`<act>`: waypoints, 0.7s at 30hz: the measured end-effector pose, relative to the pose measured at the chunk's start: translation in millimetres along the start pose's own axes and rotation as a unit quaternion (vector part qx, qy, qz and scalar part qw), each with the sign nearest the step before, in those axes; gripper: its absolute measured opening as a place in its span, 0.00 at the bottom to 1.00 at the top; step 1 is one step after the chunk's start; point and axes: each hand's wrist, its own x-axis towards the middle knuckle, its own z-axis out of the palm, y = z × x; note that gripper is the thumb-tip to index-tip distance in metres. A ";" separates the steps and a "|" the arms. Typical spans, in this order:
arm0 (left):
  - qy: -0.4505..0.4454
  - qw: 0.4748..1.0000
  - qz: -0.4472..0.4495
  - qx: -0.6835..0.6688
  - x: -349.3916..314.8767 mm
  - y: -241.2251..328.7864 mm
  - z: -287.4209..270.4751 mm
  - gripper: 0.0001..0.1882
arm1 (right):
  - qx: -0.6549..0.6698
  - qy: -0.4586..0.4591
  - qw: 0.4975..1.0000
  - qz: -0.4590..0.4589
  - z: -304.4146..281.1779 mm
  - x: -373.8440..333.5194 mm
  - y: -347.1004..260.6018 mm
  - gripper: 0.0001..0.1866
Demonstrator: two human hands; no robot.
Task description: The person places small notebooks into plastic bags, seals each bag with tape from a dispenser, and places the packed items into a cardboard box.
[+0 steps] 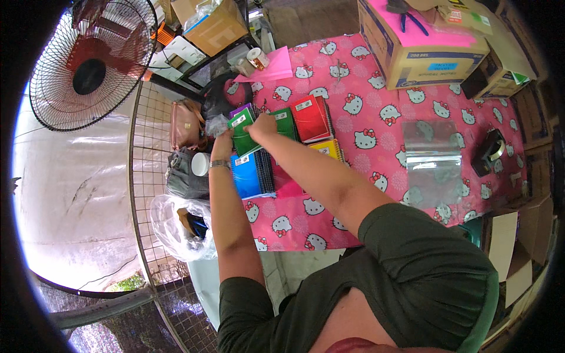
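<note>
A green spiral notebook [242,143] is tilted over the stacks at the far left of the table, with my right hand [263,127] closed on its right edge. My left hand [223,144] is closed at the notebook's left side, beside a crumpled piece of clear plastic [216,125]; what its fingers grip is hidden. Blue notebooks [247,175] lie nearest me, just below the held one. To the right are a green notebook [285,122], red notebooks [310,120] and yellow notebooks [327,149]. Behind the held notebook shows a purple edge [238,110].
A pink patterned cloth [376,117] covers the table. Clear plastic sheets [432,165] and a black tape dispenser [488,153] lie right. Behind stands a cardboard box [421,65] with pliers [406,19] on top. A caged fan [88,76], bags and a white-lidded jar [200,164] line the left.
</note>
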 end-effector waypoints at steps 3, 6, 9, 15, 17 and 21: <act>0.008 0.991 0.072 0.112 -7.8 -19.3 -15.2 0.16 | -0.039 0.161 0.981 -0.098 22.5 -42.8 -11.8 0.26; 0.023 0.972 0.188 0.139 -6.1 -25.3 -22.4 0.17 | -0.010 0.200 0.964 -0.174 19.0 -52.8 -32.9 0.23; 0.055 0.969 0.206 -0.123 -7.3 -22.1 -51.0 0.20 | 0.223 0.078 0.932 -0.274 4.4 -59.5 -58.0 0.23; -0.012 0.874 0.162 -0.458 -159.9 -2.3 19.5 0.20 | 0.063 0.003 0.952 -0.301 -87.5 -47.6 5.6 0.40; -0.058 0.829 0.123 -0.543 -184.6 -36.6 57.0 0.20 | -0.171 0.220 0.937 -0.211 -120.5 -14.6 66.0 0.43; -0.060 0.791 -0.059 -0.606 -247.1 -70.9 123.5 0.19 | -0.215 0.193 0.946 -0.144 -129.7 -2.2 121.6 0.33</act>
